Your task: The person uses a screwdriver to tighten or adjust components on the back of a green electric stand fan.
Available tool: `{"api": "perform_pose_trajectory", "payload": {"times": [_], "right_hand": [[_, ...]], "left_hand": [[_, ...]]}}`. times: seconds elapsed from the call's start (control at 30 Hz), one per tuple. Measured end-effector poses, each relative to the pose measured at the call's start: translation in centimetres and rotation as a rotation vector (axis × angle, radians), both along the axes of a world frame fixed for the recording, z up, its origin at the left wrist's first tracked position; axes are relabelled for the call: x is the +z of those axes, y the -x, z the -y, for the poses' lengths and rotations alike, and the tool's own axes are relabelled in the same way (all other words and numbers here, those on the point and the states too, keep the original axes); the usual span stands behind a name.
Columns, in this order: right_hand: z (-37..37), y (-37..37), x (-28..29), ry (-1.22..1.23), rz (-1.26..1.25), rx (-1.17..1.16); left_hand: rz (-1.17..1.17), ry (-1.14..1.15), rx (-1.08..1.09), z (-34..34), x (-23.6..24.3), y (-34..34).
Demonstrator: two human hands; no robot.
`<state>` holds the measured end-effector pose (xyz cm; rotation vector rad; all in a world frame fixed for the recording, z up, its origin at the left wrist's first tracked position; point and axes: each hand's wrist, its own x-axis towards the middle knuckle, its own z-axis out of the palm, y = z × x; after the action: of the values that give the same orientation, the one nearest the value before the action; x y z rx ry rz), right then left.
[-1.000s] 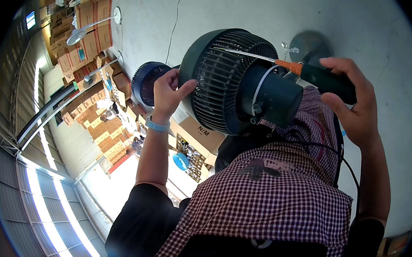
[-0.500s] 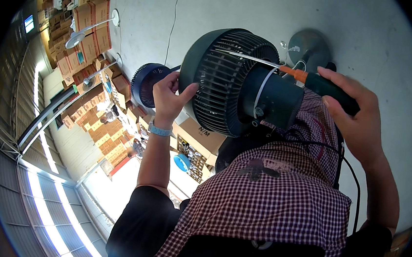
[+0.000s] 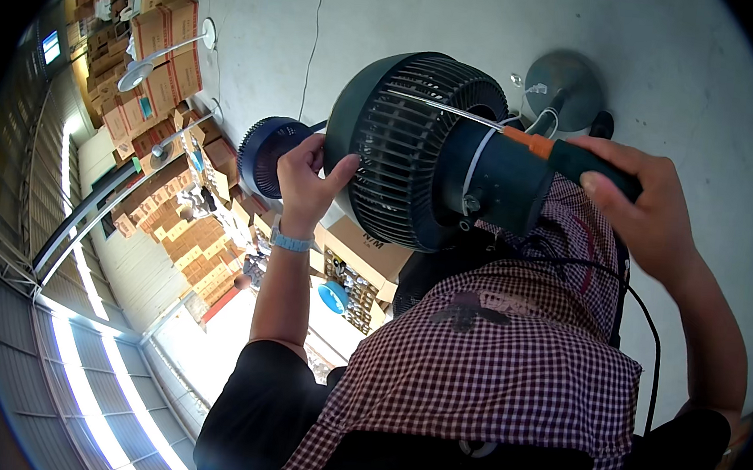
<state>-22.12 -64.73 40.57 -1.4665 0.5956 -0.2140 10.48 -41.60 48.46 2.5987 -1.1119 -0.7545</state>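
Note:
A dark green fan head [image 3: 406, 153] lies tilted in front of me, its ribbed rear grille and motor housing [image 3: 499, 181] facing right. My left hand [image 3: 310, 174] grips the front rim, thumb on the near side, some fingers hidden behind it. In my right hand [image 3: 636, 191] is a screwdriver [image 3: 532, 143] with an orange and dark green handle. Its long metal shaft points left across the grille, the tip by the seam near the front rim. A white cord or tie [image 3: 479, 168] loops around the housing.
Behind the fan head stands a round dark fan base [image 3: 567, 89] on the grey floor. A second, dark blue fan [image 3: 267, 156] is left of my left hand. A black cable [image 3: 642, 316] hangs at my right. Cartons [image 3: 163, 64], white pedestal fans [image 3: 136, 75] and a blue bowl [image 3: 333, 296] are farther left.
My right hand and the screwdriver have moved to the left, the tip now nearer the front rim. The fan head has shifted very slightly left; my left hand keeps its grip.

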Motion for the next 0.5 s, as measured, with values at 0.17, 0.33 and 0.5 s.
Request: {"api": "perform_pose_trajectory", "payload": {"times": [0.17,0.33,0.5], "right_hand": [[3.4,-0.3,-0.4,-0.553,-0.223,0.168],[2.8,-1.5,-0.7,-0.05,-0.053,0.068],[2.9,-1.0,3.7,0.825,-0.045,0.298]], "left_hand": [[-0.01,0.0,0.035,-0.1,0.1,0.0],[0.008,-0.018,0.03,0.1,0.2,0.0],[0.004,-0.003,0.03,0.1,-0.1,-0.2]]}}
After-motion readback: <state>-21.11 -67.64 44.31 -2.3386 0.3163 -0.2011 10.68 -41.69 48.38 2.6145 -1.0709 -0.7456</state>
